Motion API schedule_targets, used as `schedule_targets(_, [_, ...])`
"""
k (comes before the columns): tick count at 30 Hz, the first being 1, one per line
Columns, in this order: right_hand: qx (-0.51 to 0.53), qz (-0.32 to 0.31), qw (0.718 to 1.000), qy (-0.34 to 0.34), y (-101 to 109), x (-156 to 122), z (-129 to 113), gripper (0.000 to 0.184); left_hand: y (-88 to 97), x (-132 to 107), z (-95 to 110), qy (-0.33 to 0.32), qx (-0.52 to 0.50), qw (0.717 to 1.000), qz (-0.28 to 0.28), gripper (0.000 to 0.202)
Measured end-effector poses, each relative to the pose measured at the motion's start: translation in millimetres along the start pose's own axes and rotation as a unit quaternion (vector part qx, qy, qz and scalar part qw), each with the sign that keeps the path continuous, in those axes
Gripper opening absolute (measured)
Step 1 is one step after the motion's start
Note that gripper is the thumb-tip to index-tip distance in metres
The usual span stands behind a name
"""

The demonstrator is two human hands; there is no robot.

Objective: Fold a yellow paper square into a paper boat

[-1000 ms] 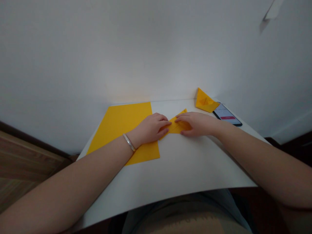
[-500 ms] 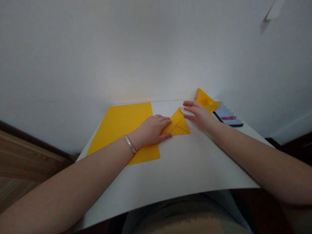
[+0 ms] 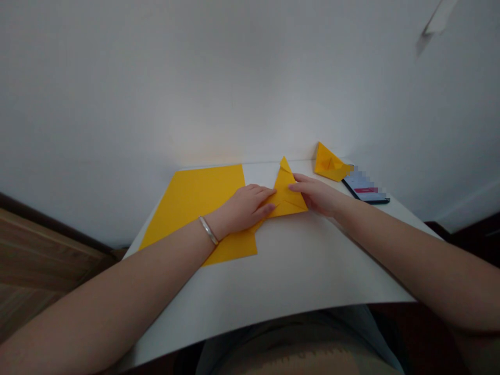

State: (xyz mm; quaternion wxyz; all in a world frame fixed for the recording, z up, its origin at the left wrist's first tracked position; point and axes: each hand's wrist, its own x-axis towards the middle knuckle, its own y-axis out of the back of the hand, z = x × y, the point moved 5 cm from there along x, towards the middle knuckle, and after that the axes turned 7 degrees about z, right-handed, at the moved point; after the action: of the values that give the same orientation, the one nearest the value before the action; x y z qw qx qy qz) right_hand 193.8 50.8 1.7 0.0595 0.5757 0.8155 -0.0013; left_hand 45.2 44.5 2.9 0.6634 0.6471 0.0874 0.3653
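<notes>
A piece of yellow folded paper (image 3: 291,200) with crease lines and a pointed top is between my hands on the white table. My left hand (image 3: 250,208), with a bangle at the wrist, holds the paper's left side down, thumb and fingers on it. My right hand (image 3: 314,194) pinches the right edge, its thumb on the front face and some fingers hidden behind. Partly under my left hand and forearm lies a large flat yellow sheet (image 3: 199,195).
Another folded yellow paper piece (image 3: 328,162) stands at the back right by the wall. Beside it lies a phone (image 3: 365,190) with its screen lit and partly blurred. The white table (image 3: 297,271) meets the wall at the back. Wooden furniture (image 3: 39,260) is at the left.
My right hand has moved left and taken hold of the folded paper's right edge. The paper's right part has lifted and opened, and its tip now points higher. My left hand has barely moved.
</notes>
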Motion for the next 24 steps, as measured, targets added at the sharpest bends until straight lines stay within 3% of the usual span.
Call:
schedule_targets(5, [0.108, -0.094, 0.989, 0.018, -3.5, -3.0, 0.1, 0.038, 0.5, 0.1, -9.2, 0.027, -0.097, 0.994, 0.049, 0.050])
schedule_targets(10, [0.090, -0.096, 0.984, 0.118, -4.9, -5.4, -10.8, 0.053, 5.2, 2.5, -12.7, 0.075, -0.150, 0.979, 0.112, 0.057])
schedule_targets(14, [-0.039, -0.053, 0.983, 0.170, -10.8, -10.1, -13.6, 0.058, 8.5, 4.3, -13.5, 0.106, -0.188, 0.967, 0.133, 0.060])
schedule_targets(20, [-0.168, 0.070, 0.963, 0.201, 0.9, -5.9, -12.8, 0.035, 12.2, 1.5, -17.7, 0.128, -0.243, 0.950, 0.151, 0.046])
schedule_targets(22, [-0.243, 0.114, 0.935, 0.231, 8.4, -7.6, -20.6, 0.035, 12.9, 1.1, -15.7, 0.103, -0.259, 0.946, 0.166, 0.046])
schedule_targets(24, [-0.349, 0.191, 0.868, 0.297, 16.6, -15.7, -35.5, 0.041, 14.7, 0.8, -13.7, 0.068, -0.254, 0.945, 0.194, 0.051])
